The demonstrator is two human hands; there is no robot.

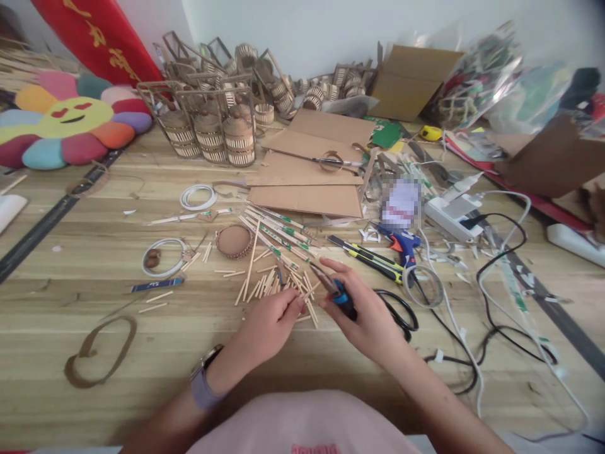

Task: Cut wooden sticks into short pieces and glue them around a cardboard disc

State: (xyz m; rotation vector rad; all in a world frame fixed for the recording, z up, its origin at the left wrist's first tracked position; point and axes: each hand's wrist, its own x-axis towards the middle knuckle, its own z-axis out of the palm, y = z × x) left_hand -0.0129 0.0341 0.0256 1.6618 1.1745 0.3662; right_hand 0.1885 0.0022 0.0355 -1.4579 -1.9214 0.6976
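Note:
My right hand [366, 315] is wrapped round the blue-and-black handles of a pair of pliers [344, 301], whose metal jaws point up and left. My left hand [269, 325] pinches a short thin wooden stick [309, 292] just left of the pliers. Under and beyond both hands lies a loose pile of short cut sticks [267, 285]. Longer sticks in green-printed paper wrappers [278, 228] lie behind the pile. A small round container [234, 241] with a brown inside stands to its left.
Cardboard sheets [307, 170] lie at the middle back, with bamboo lidded baskets [208, 135] behind left. A yellow-black utility knife [373, 260], blue glue gun [404, 246], tape roll [423, 287] and white power strip [454, 215] with trailing cables are on the right. A brown strip loop [78, 362] lies front left.

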